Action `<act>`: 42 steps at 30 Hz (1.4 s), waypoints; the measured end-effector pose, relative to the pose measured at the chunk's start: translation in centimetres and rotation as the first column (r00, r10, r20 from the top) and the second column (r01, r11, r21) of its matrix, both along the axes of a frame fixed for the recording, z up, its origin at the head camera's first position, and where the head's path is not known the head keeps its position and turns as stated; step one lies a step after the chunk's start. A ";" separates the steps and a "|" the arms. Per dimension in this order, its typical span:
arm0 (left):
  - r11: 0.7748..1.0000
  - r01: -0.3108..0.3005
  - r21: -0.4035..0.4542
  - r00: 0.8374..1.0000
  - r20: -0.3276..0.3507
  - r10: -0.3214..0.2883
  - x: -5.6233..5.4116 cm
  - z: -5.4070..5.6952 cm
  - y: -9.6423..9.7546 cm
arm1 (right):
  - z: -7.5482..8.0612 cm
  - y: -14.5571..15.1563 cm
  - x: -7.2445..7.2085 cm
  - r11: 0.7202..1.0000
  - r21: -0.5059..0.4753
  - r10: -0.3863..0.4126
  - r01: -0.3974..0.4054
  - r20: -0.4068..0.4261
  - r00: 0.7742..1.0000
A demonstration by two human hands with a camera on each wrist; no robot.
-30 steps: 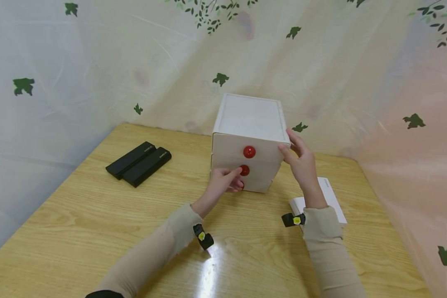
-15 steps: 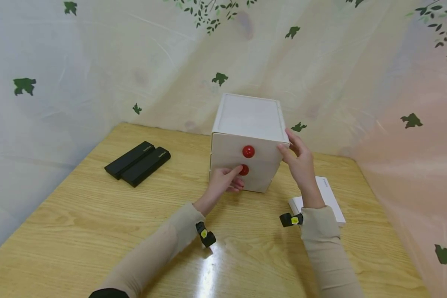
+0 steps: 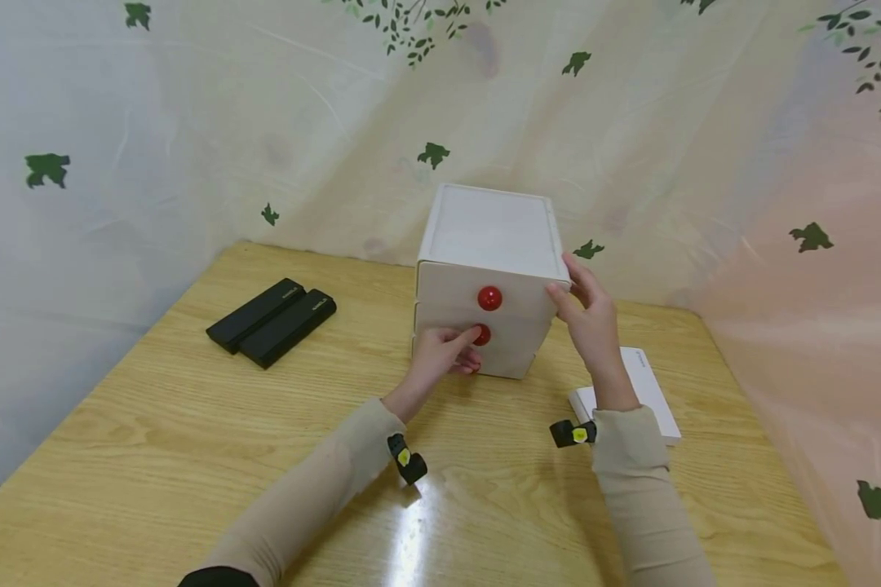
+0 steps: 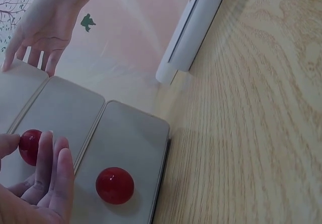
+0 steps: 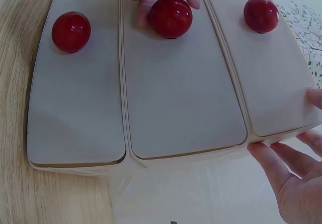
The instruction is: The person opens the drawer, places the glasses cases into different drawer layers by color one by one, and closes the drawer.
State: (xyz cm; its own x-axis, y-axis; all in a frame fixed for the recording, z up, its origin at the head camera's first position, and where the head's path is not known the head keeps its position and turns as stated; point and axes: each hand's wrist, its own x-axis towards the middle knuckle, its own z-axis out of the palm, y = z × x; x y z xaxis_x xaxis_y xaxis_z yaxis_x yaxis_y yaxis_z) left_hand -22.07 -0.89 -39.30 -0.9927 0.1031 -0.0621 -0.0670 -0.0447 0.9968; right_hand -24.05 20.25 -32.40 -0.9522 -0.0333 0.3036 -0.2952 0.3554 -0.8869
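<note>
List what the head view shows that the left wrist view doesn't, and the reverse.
Only the head view: the two black boxes and the top red knob.

Only the left wrist view: the bottom red knob in full; the head view has it mostly hidden.

Both: the left hand pinching the middle red knob, the right hand holding the cabinet, the white box, the table.

Knobs [image 5: 70,31] glossy plast. — drawer fronts [image 5: 183,93] matt — tbl [image 3: 154,456] glossy wd.
</note>
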 end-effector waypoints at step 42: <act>0.997 -0.032 0.071 0.999 -0.010 0.033 0.6 -0.6 1.1 | -0.3 0.7 -0.2 0.999 0.018 0.034 -0.034 -0.006 0.999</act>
State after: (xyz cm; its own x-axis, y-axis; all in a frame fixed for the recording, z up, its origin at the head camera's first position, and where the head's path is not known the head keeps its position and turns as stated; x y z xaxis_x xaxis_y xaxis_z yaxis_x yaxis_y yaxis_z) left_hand -21.48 0.23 -39.88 -0.9962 0.0749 -0.0445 -0.0531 -0.1172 0.9917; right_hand -24.28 20.97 -32.73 -0.9486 -0.0709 0.3083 -0.3125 0.3613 -0.8785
